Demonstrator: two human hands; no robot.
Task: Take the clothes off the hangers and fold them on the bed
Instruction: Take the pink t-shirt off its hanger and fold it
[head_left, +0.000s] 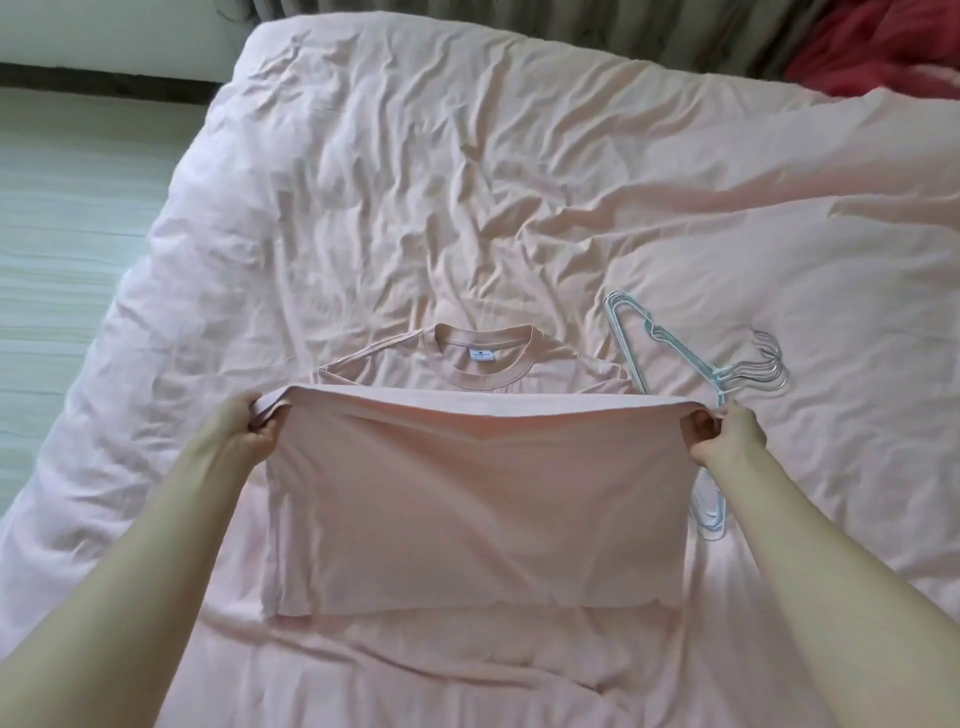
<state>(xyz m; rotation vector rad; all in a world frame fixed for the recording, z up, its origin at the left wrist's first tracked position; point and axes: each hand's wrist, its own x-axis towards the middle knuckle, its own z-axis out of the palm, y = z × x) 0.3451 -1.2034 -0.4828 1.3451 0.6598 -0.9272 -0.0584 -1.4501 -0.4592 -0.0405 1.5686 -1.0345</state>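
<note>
Pink bed (363, 156) carries your T-shirt (467, 499) flat, hangers (675, 364) just beside — your left hand (249, 431) and right hand (727, 434) pinch the hem corners, keeping the fold edge straight.

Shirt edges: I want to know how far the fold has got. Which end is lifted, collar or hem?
The hem end: the left hand and right hand pinch its corners above the shirt. The collar, with its white label, lies flat.
</note>
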